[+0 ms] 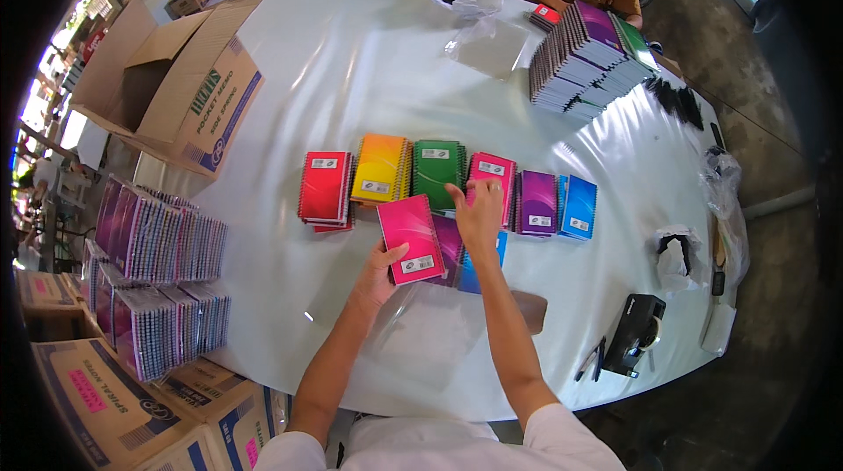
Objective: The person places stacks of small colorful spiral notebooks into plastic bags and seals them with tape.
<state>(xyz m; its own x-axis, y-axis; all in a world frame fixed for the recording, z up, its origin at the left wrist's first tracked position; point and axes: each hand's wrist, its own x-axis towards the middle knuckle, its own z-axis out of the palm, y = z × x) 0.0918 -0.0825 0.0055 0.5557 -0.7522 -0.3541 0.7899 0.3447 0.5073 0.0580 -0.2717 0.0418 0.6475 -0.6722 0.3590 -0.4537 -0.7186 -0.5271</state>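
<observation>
Forearms come in from the lower edge onto a round white worktop (351, 76), and the work in hand looks like sorting spiral notebooks by colour. Well left of the hands, shrink-wrapped notebook bundles (158, 269) stand on edge at the worktop's rim, with an open cardboard box (189, 89) beyond them. The left hand (379, 271) pinches the lower edge of a pink notebook (411, 239), thumb on the cover, lifting it off a small mixed stack (purple and blue show beneath). Just past that hand runs the sorted row: red pile (325, 187), orange pile (382, 168), green pile (437, 171). The right hand (479, 215), fingers spread flat, presses on a magenta pile (492, 174); to its right lie a purple pile (537, 201) and a blue pile (578, 206).

My guess is that the pink one belongs under the right hand, so that hand would have to lift clear first. Bare worktop lies beyond the row and nearer the body; the near rim is close to the elbows. Far right, a tape dispenser (637, 330) sits near the edge, and a tall fanned stack (588, 58) stands well beyond.
</observation>
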